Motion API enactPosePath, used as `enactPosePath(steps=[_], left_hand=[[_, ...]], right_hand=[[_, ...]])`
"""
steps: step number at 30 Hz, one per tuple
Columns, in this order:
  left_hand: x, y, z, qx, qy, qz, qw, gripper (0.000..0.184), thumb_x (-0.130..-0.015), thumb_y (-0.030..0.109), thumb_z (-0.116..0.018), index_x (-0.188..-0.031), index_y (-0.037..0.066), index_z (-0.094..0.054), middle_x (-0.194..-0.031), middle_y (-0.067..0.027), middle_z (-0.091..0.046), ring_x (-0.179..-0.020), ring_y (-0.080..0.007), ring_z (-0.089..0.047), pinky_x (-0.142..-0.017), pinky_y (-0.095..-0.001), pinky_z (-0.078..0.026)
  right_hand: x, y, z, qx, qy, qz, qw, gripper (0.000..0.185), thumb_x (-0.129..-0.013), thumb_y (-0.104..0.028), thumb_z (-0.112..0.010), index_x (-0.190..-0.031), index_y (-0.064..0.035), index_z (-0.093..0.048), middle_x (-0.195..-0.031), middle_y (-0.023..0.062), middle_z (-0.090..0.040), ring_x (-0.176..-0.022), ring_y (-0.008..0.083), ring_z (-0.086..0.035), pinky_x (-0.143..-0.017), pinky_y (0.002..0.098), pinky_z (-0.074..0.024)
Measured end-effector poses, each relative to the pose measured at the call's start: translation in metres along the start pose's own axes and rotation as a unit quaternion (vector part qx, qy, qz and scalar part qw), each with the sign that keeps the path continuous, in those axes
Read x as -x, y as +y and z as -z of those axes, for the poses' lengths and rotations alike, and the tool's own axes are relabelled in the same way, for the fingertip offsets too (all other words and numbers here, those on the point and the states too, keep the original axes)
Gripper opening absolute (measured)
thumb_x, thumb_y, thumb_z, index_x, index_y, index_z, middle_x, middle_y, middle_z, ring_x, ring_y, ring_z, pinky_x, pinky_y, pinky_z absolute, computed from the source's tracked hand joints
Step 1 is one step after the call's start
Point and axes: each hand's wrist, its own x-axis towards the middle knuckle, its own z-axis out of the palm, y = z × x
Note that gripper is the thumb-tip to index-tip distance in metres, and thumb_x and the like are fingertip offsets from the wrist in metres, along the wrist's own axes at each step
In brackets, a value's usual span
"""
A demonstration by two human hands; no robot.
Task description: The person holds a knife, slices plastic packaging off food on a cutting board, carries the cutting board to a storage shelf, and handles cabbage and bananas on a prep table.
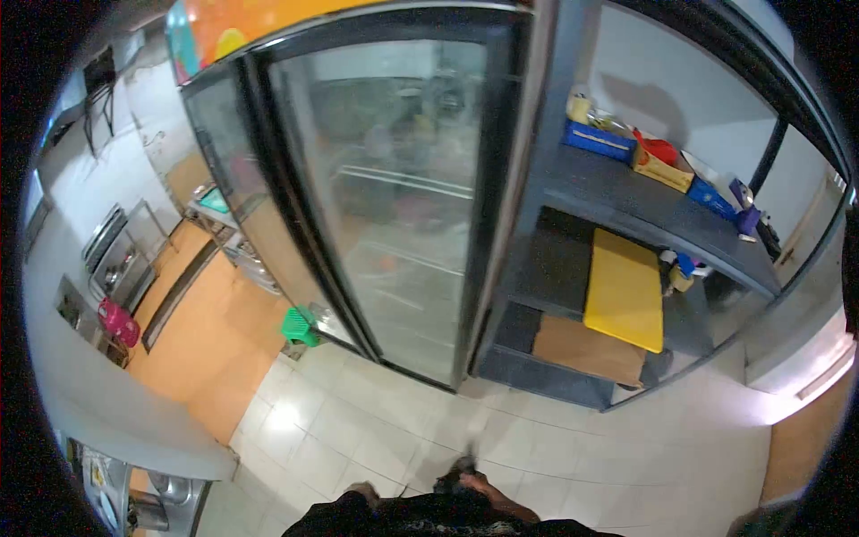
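Observation:
At the bottom of the head view, my right hand is held close to my body, its fingers curled round a dark object that is too blurred to name. To its left, near the dark clothing, only a small part of my left hand shows. Its fingers are hidden or too unclear to make out. Pale floor tiles lie beyond both hands.
A glass-door fridge stands ahead. Right of it, a grey shelf unit bears small boxes, a yellow board and cardboard. A green stool stands left of the fridge, and a metal counter at lower left.

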Motion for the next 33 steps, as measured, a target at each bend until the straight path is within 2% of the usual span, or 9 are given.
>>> enactPosePath(steps=[3, 4, 8, 10, 12, 16, 20, 26, 33], left_hand=[[0.103, -0.058, 0.003, 0.259, 0.015, 0.133, 0.957, 0.05, -0.086, 0.047, -0.067, -0.126, 0.018, -0.065, -0.124, -0.0065, -0.064, -0.111, -0.0253, -0.061, -0.09, -0.0447, -0.05], [0.135, -0.074, -0.002, 0.368, 0.024, 0.178, 0.913, 0.047, -0.09, 0.044, -0.064, -0.129, 0.018, -0.063, -0.122, -0.0043, -0.065, -0.108, -0.0242, -0.062, -0.085, -0.0457, -0.051], [0.197, -0.074, 0.014, 0.602, 0.26, 0.103, 0.748, 0.057, -0.097, 0.044, -0.059, -0.144, 0.014, -0.044, -0.133, -0.0061, -0.06, -0.115, -0.0266, -0.063, -0.087, -0.0448, -0.051], [0.221, -0.051, 0.037, 0.617, 0.332, 0.003, 0.713, 0.054, -0.1, 0.041, -0.057, -0.144, 0.014, -0.043, -0.137, -0.0082, -0.058, -0.119, -0.0277, -0.06, -0.091, -0.0453, -0.051], [0.228, -0.039, 0.052, 0.635, 0.363, -0.049, 0.68, 0.051, -0.101, 0.035, -0.057, -0.145, 0.013, -0.043, -0.138, -0.0088, -0.056, -0.115, -0.0262, -0.061, -0.092, -0.0449, -0.051], [0.249, -0.019, 0.076, 0.587, 0.325, -0.115, 0.733, 0.06, -0.1, 0.038, -0.059, -0.149, 0.014, -0.035, -0.142, -0.0132, -0.051, -0.12, -0.0286, -0.058, -0.094, -0.0452, -0.049], [0.247, -0.03, 0.089, 0.546, 0.293, -0.193, 0.761, 0.067, -0.098, 0.025, -0.064, -0.153, 0.011, -0.027, -0.14, -0.0174, -0.051, -0.113, -0.0265, -0.061, -0.095, -0.0432, -0.053], [0.254, -0.041, 0.124, 0.499, 0.206, -0.225, 0.811, 0.03, -0.1, 0.015, -0.061, -0.124, -0.002, -0.058, -0.102, -0.0092, -0.072, -0.088, -0.0214, -0.071, -0.084, -0.0345, -0.057], [0.287, -0.121, 0.157, 0.343, 0.205, -0.229, 0.888, 0.039, -0.098, 0.016, -0.064, -0.132, 0.0, -0.055, -0.112, -0.0108, -0.07, -0.104, -0.0181, -0.066, -0.09, -0.0338, -0.053]], right_hand=[[-0.087, 0.068, -0.049, 0.548, -0.156, -0.14, 0.81, 0.058, -0.088, -0.043, -0.074, -0.131, -0.0075, -0.059, -0.098, 0.0082, -0.068, -0.091, 0.0184, -0.062, -0.078, 0.037, -0.0504], [-0.103, 0.088, -0.057, 0.547, -0.163, -0.018, 0.821, 0.052, -0.089, -0.044, -0.071, -0.123, -0.0055, -0.064, -0.094, 0.0063, -0.069, -0.092, 0.0182, -0.062, -0.083, 0.0366, -0.0499], [-0.073, -0.035, -0.23, 0.549, -0.168, -0.054, 0.817, 0.074, -0.089, -0.045, -0.07, -0.14, 0.0043, -0.049, -0.139, 0.0261, -0.054, -0.132, 0.0354, -0.051, -0.11, 0.0447, -0.0428], [-0.055, -0.027, -0.275, 0.482, -0.094, 0.081, 0.868, 0.04, -0.087, -0.036, -0.071, -0.105, -0.0002, -0.069, -0.086, 0.0124, -0.071, -0.081, 0.0184, -0.064, -0.077, 0.0382, -0.0519], [-0.048, -0.008, -0.298, 0.441, -0.101, 0.059, 0.89, 0.035, -0.087, -0.032, -0.073, -0.094, 0.0011, -0.067, -0.072, 0.0048, -0.063, -0.069, 0.0139, -0.055, -0.066, 0.0361, -0.0484], [0.008, 0.029, -0.355, 0.355, -0.086, 0.046, 0.93, 0.028, -0.092, -0.029, -0.072, -0.09, -0.0019, -0.064, -0.064, -0.0022, -0.053, -0.051, 0.0072, -0.045, -0.047, 0.0305, -0.0387], [0.024, 0.097, -0.361, 0.443, -0.098, 0.096, 0.886, 0.028, -0.088, -0.024, -0.071, -0.104, -0.0012, -0.067, -0.069, -0.0022, -0.058, -0.065, 0.0085, -0.051, -0.058, 0.0283, -0.0428], [0.047, 0.121, -0.399, 0.2, -0.101, -0.107, 0.969, 0.021, -0.089, -0.025, -0.071, -0.096, -0.0066, -0.066, -0.077, -0.0017, -0.061, -0.064, 0.009, -0.054, -0.056, 0.0287, -0.042], [-0.003, 0.175, -0.479, 0.391, -0.127, -0.155, 0.898, 0.051, -0.081, -0.059, -0.075, -0.073, -0.0114, -0.059, -0.062, -0.002, -0.052, -0.056, 0.0122, -0.048, -0.052, 0.0316, -0.0362]])
